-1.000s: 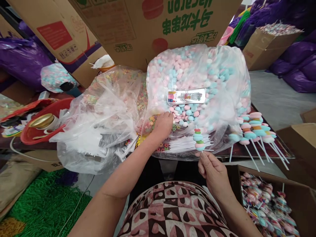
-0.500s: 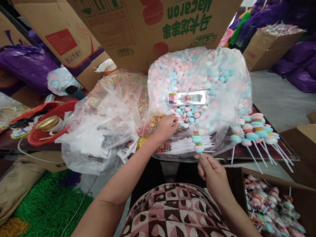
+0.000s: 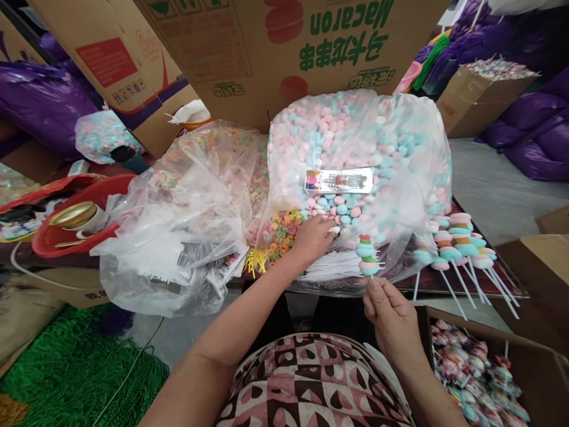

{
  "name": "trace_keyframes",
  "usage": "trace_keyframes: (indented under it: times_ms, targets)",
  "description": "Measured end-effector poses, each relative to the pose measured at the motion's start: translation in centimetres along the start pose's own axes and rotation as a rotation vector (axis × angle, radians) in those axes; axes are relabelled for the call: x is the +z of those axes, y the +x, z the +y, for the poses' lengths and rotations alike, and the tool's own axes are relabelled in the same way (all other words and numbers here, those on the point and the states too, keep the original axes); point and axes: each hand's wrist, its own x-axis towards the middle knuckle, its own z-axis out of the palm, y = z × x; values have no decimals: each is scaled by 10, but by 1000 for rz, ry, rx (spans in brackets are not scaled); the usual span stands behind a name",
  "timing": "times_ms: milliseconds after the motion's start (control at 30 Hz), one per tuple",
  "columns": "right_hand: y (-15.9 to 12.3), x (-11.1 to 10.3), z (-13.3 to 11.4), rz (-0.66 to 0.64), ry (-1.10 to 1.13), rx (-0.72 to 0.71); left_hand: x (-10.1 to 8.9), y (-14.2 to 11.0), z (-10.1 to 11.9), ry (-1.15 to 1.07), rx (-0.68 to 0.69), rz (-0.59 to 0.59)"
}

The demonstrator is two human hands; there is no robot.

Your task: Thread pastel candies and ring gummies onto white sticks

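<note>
Upright in my right hand (image 3: pixel 389 305) is a white stick, pinched between thumb and fingers. Threaded on it is a candy skewer (image 3: pixel 367 256) of pink and blue marshmallows with green and red gummy rings. My left hand (image 3: pixel 315 237) reaches over the white sticks (image 3: pixel 329 267) to the front of a clear bag of marshmallows (image 3: pixel 404 148). Its curled fingertips are at a pale marshmallow (image 3: pixel 335 229) beside loose pink and blue ones. Colourful gummy rings (image 3: pixel 284 231) lie just left of that hand.
A bundle of printed labels (image 3: pixel 338 180) rests on the marshmallow bag. Finished skewers (image 3: pixel 462 237) lie at the table's right edge, above a box of wrapped ones (image 3: pixel 480 373). On the left are a gummy-ring bag (image 3: pixel 213 154) and a red basin (image 3: pixel 44 237). A large carton (image 3: pixel 249 59) stands behind.
My left hand has moved right, from beside the gummy rings to the pale marshmallow. My right hand still holds the skewer, slightly further right in view. The camera view has shifted a little.
</note>
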Motion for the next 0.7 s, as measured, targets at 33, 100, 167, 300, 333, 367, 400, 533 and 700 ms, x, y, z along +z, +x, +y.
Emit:
trace_keyframes:
  times_ms: [33,100,167,300,333,367,400,533,700]
  targets:
    - [4,2,-5,16,17,-14,-3,-4,-2,-103,-18,26]
    - [14,9,-15,39,24,-46,-10,-15,-4,-318,-45,82]
    - [25,17,-24,32,-27,-94,-17,-28,-4,-520,-45,111]
    - [45,36,-31,-41,-202,-202,-26,-51,1,-789,-1,75]
    - [48,40,-30,-61,-229,-216,-27,-56,2,-823,0,68]
    - [49,43,-29,-78,-246,-223,-27,-59,3,-860,-3,65]
    - [49,46,-29,-91,-252,-223,-26,-61,3,-912,-10,63]
    - [43,51,-31,-88,-139,-124,-20,-66,3,-1276,-126,85]
    - [37,59,-39,-157,79,102,-13,-70,4,-1492,-314,144]
